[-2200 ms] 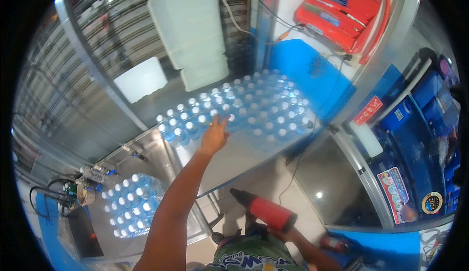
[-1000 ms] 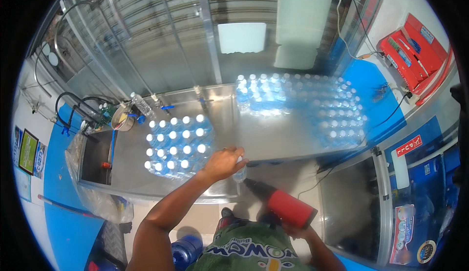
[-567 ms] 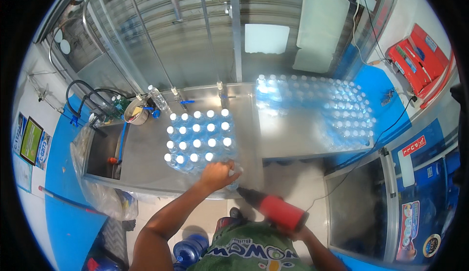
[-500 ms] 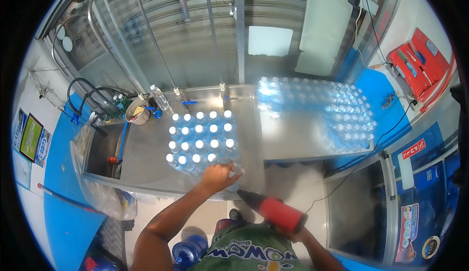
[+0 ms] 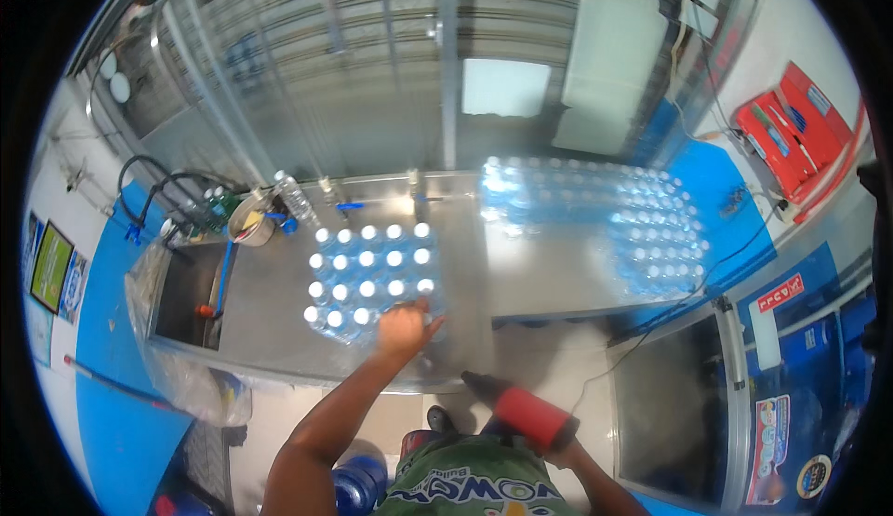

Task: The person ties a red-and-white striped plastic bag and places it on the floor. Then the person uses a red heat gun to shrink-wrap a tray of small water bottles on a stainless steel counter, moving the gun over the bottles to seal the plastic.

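- Since half a second ago the left hand (image 5: pixel 406 328) has hardly shifted: it stays pressed on the near right corner of the shrink-wrapped pack of water bottles (image 5: pixel 372 279), fingers spread over the wrap, resting rather than gripping.
- Going back two seconds, that same hand was reaching to the far larger block of wrapped bottles (image 5: pixel 595 227); now it sits well left of that block, on the small pack.
- The view has swung left over that time, so the small pack has come to the middle of the picture.
- The right hand (image 5: pixel 558 442) is down by the person's waist, below and right of the pack, closed around the red heat gun (image 5: pixel 521 414); the gun's dark nozzle points up-left toward the pack, short of it.
- The pack stands on the steel worktable (image 5: pixel 270 321), white caps up in neat rows, close to the table's near edge.
- Left of the pack a sink basin (image 5: pixel 186 283) is sunk into the table; a small metal bowl (image 5: pixel 249 227) and a lone clear bottle (image 5: pixel 296 201) sit behind the pack's left corner.
- Behind the pack rises a steel frame with glass panels (image 5: pixel 372 69).
- Far right of the pack, a red box (image 5: pixel 791 134) hangs on the white wall, above blue panels.
- A clear plastic bag (image 5: pixel 186 381) hangs below the table, left of the pack.
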